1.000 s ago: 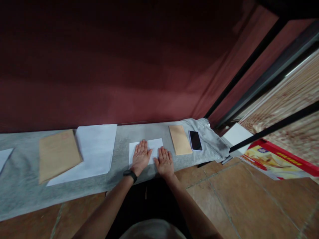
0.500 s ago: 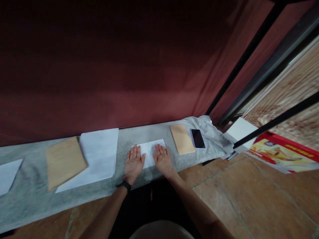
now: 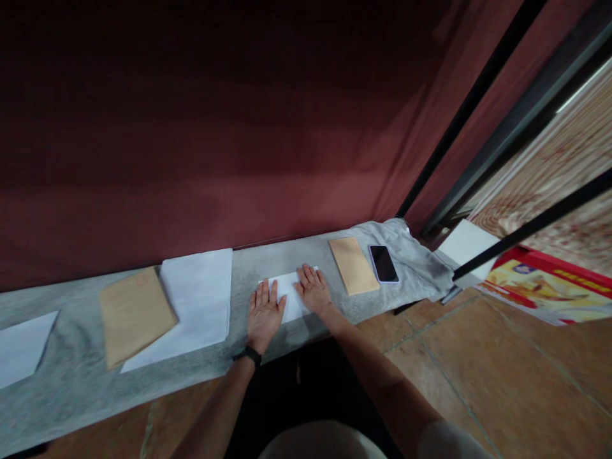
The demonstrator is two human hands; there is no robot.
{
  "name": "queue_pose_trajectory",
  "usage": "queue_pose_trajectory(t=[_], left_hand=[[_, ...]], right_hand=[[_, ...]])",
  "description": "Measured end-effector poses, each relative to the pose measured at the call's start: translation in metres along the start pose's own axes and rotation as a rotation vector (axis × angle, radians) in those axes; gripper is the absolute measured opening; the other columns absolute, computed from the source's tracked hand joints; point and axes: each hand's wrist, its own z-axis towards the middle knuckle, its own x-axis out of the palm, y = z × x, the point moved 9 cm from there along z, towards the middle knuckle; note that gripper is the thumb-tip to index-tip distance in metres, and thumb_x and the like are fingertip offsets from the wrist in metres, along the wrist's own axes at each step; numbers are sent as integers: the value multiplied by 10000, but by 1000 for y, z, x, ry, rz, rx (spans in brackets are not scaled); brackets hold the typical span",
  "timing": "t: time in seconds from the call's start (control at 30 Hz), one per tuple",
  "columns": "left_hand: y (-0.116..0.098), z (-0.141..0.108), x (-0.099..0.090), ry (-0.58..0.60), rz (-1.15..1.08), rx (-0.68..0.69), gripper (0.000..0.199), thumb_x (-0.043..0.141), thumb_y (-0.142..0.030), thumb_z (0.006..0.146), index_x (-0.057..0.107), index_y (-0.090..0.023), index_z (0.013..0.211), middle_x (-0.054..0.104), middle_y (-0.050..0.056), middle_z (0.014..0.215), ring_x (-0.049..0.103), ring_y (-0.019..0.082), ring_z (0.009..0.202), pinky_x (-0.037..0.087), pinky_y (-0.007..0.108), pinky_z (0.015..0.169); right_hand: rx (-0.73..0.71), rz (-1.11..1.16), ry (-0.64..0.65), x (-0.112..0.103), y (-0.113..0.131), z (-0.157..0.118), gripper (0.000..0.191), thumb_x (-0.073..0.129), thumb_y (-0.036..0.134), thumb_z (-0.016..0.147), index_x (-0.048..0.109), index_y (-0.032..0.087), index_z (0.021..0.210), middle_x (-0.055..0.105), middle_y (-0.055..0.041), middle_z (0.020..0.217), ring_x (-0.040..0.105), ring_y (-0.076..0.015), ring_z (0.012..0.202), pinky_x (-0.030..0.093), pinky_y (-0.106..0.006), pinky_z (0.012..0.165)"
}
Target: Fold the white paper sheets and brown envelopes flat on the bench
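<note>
A small white sheet of paper (image 3: 292, 306) lies on the grey cloth in front of me, partly covered by my hands. My left hand (image 3: 264, 313) presses flat on its left side, fingers stretched out, a dark band on the wrist. On the paper's right side rests my right hand (image 3: 313, 290), also flat with fingers extended. To the right of it lies a tan envelope (image 3: 354, 266), with a phone (image 3: 384, 264) just beyond, its screen dark. Left of my hands are large white sheets (image 3: 201, 299), overlapped by a brown envelope (image 3: 136, 315).
Grey cloth (image 3: 191, 373) covers the long narrow surface, which ends at a dark red wall (image 3: 215, 159). Another white paper (image 3: 26, 344) lies far left. On the right are black metal bars (image 3: 535, 233), a white box (image 3: 466, 248) and a red-yellow printed box (image 3: 549, 284) above the tiled floor.
The view has shifted slightly, so the surface objects appear a little farther right. My right hand has moved slightly up along the paper; both hands remain flat on it.
</note>
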Motion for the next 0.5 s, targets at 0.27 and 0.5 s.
queue_pose_trajectory(t=[0.27,0.5], left_hand=[[-1,-1,-3,-2,-6,0,665,298,-492,1016,340,-108,1557,345,189,1616,279,314,1520,246,514,1221],[-2,-1,-2,-16,-3,1,665,304,-490,1013,360,-97,1546,345,200,1614,280,321,1518,259,509,1215]], right_hand=[[133,-58,-18,-7,-28,-3,588,397,394,1062,381,46,1536,376,-179,1581,393,-308,1455,273,-476,1202],[-16,-48,-130,-10,14,-46,557,398,412,1059,377,160,1555,375,-130,1598,382,-271,1464,250,-488,1212]])
